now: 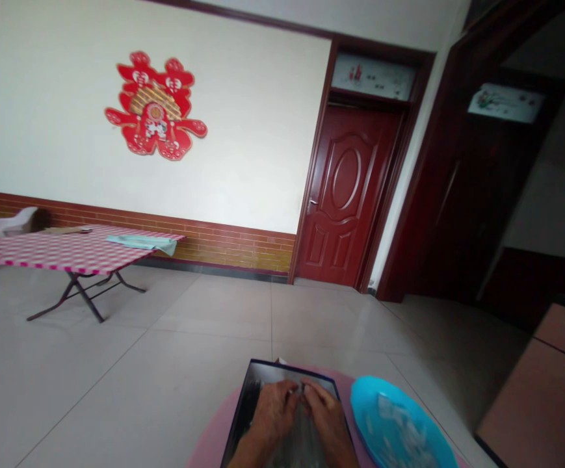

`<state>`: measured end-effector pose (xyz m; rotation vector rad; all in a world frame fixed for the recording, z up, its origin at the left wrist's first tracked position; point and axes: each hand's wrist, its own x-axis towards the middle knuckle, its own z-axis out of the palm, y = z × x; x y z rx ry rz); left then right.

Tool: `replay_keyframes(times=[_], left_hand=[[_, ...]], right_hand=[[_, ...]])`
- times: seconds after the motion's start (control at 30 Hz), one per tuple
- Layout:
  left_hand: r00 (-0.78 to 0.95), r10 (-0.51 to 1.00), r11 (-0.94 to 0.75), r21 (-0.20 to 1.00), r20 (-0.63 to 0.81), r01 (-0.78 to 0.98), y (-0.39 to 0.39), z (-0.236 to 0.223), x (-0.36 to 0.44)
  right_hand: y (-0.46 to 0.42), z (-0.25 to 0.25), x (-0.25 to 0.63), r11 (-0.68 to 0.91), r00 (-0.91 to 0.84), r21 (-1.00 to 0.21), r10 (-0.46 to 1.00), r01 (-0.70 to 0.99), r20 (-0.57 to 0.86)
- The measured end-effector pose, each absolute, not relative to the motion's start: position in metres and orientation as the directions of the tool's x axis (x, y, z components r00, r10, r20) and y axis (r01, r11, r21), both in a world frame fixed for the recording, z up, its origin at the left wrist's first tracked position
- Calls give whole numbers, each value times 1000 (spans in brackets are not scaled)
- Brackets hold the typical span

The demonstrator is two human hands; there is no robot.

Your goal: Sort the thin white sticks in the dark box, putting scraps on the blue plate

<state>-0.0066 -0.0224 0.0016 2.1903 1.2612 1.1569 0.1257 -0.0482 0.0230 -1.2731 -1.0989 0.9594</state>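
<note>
Over a shallow box with a dark blue rim (251, 365), my left hand (275, 409) and my right hand (325, 416) are close together. The fingertips of both are pinched, almost meeting at a tiny dark thing between them, too small and blurred to name. Inside the box, dark thin pieces (250, 400) lie along the left side, and a greyish, see-through material (302, 442) shows between my wrists. A bright blue plastic tray (365, 400) stands to the right of the box, with blurred clear or whitish pieces (402, 429) in it.
Box and tray rest on a pink round surface (214, 435). A folding table with a checkered cloth (67, 250) stands at left, bearing a pale green cloth (138, 242). A brownish cabinet-like block (545, 383) is at right. Behind are a red door (345, 195) and a tiled floor (204, 364).
</note>
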Motion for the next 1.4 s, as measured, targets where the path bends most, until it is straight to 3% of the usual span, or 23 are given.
replay_keyframes(times=[0.17, 0.37, 0.53, 0.7, 0.8, 1.4], left_hand=[[258, 859, -507, 668, 442, 545, -23, 7, -8], [247, 818, -552, 586, 519, 594, -22, 0, -7], [256, 790, -558, 480, 558, 677, -22, -4, -4], [336, 770, -583, 384, 542, 717, -26, 3, 0], [374, 754, -611, 368, 541, 701, -27, 5, 1], [338, 741, -600, 347, 580, 721, -25, -9, 1]], right_hand=[[-44, 13, 131, 90, 201, -996, 975, 8, 90], [-41, 10, 136, 87, 163, -996, 982, 34, 92], [-44, 18, 135, 136, 166, -961, 970, 240, 179], [-42, 14, 135, 247, 169, -840, 915, 484, 366], [-39, 9, 136, 239, 170, -794, 904, 558, 392], [-42, 6, 139, 289, 78, -756, 909, 587, 408]])
